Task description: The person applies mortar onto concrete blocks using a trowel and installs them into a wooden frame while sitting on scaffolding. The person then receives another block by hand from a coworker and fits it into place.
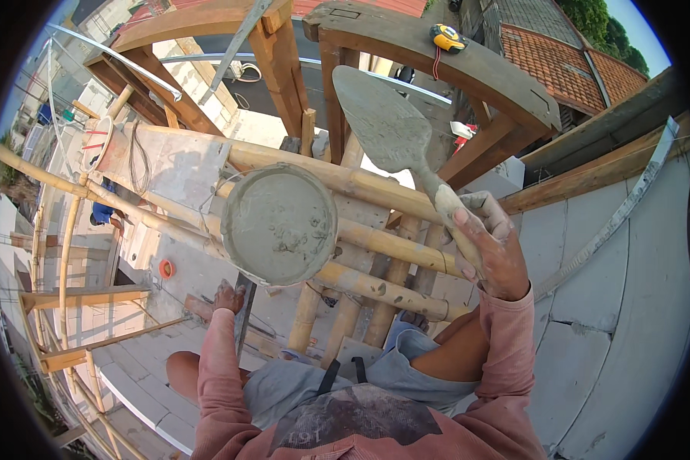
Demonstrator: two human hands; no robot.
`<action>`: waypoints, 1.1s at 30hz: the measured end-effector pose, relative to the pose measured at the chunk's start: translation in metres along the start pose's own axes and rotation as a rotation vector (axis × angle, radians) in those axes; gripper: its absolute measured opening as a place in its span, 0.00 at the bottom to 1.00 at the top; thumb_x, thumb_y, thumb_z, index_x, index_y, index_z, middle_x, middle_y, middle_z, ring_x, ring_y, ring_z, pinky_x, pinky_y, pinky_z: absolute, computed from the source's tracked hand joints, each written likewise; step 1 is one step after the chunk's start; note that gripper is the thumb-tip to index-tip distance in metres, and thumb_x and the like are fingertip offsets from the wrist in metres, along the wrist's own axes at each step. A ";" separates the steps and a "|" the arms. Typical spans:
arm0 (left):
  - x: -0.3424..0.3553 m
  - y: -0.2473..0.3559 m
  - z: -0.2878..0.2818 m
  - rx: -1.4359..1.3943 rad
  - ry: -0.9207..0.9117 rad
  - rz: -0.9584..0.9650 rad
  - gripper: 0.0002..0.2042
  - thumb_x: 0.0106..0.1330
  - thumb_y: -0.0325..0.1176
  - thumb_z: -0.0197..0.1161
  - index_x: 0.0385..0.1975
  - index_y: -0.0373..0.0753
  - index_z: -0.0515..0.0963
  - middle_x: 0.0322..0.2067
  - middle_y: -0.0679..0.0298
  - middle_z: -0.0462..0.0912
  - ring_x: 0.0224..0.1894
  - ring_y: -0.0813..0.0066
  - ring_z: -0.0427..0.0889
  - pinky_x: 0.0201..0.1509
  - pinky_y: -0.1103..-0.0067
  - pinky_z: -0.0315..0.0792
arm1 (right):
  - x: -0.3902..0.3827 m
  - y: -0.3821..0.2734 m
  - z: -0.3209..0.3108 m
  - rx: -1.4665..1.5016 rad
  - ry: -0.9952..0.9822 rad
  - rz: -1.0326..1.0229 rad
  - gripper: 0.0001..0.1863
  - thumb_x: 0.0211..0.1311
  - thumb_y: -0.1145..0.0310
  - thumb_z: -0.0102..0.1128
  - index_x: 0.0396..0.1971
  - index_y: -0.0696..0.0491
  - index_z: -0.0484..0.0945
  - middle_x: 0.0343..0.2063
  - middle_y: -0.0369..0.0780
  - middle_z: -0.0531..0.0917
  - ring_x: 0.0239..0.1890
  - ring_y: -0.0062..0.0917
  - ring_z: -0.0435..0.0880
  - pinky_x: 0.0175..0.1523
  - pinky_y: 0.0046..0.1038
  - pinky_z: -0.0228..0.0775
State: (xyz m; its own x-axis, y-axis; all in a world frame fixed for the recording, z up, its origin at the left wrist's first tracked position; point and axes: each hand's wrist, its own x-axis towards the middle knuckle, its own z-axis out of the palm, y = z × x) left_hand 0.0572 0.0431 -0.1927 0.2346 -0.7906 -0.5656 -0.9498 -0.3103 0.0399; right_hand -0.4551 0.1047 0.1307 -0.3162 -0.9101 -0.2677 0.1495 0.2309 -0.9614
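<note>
My right hand (492, 244) is closed around the handle of a pointed trowel (387, 123). Its broad blade is smeared with grey mortar and tilts up to the left, beyond the bucket. A round bucket of wet mortar (280, 222) stands in front of me at the bamboo poles, filled close to its rim. Below the bucket's left side my left hand (226, 297) reaches down beside a dark straight bar (243, 310) and a reddish-brown piece (199, 307). Its fingers point away from me, and their grip cannot be made out.
Bamboo poles (391, 244) form the scaffold under the bucket. Curved wooden frames (437, 50) rise ahead, with a yellow tape measure (448, 38) on one. A pale block wall (583, 322) and a long metal strip (613, 238) flank my right. Another person (103, 211) is lower left.
</note>
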 end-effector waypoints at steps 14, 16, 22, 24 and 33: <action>0.088 -0.093 0.137 0.127 0.054 0.040 0.41 0.63 0.45 0.64 0.75 0.39 0.58 0.74 0.47 0.60 0.76 0.42 0.56 0.78 0.59 0.57 | 0.018 -0.004 -0.020 0.055 -0.058 0.059 0.23 0.68 0.60 0.69 0.53 0.59 0.72 0.30 0.40 0.84 0.18 0.11 0.72 0.19 0.18 0.58; 0.099 -0.110 0.135 0.434 0.301 0.519 0.21 0.70 0.46 0.52 0.57 0.46 0.82 0.61 0.59 0.81 0.67 0.55 0.75 0.72 0.59 0.65 | 0.018 -0.004 -0.027 0.063 -0.030 0.028 0.23 0.68 0.62 0.69 0.53 0.59 0.71 0.31 0.40 0.84 0.17 0.11 0.72 0.19 0.18 0.58; 0.007 -0.046 0.089 0.109 -0.116 0.425 0.19 0.68 0.44 0.57 0.53 0.43 0.82 0.52 0.50 0.85 0.57 0.46 0.81 0.62 0.58 0.74 | 0.023 0.001 -0.030 0.070 0.022 -0.011 0.23 0.68 0.63 0.69 0.53 0.59 0.68 0.32 0.44 0.84 0.16 0.13 0.72 0.20 0.18 0.58; -0.035 -0.009 0.060 0.114 -0.337 0.398 0.21 0.70 0.47 0.59 0.55 0.41 0.80 0.53 0.46 0.83 0.58 0.42 0.78 0.62 0.57 0.73 | 0.024 0.004 -0.039 0.066 0.038 -0.012 0.24 0.67 0.63 0.69 0.53 0.60 0.68 0.31 0.44 0.84 0.16 0.13 0.72 0.20 0.18 0.58; -0.151 0.042 -0.029 0.103 -0.434 0.461 0.21 0.69 0.55 0.61 0.38 0.42 0.86 0.38 0.52 0.87 0.47 0.47 0.84 0.52 0.58 0.75 | 0.032 0.008 -0.035 0.086 0.001 0.018 0.23 0.67 0.62 0.68 0.52 0.59 0.69 0.31 0.44 0.84 0.17 0.14 0.74 0.21 0.18 0.60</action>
State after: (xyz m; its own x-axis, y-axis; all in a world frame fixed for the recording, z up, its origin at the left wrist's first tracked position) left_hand -0.0125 0.1337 -0.0813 -0.2877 -0.5387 -0.7918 -0.9531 0.0799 0.2919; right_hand -0.4968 0.0896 0.1119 -0.3137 -0.9057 -0.2851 0.2354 0.2166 -0.9474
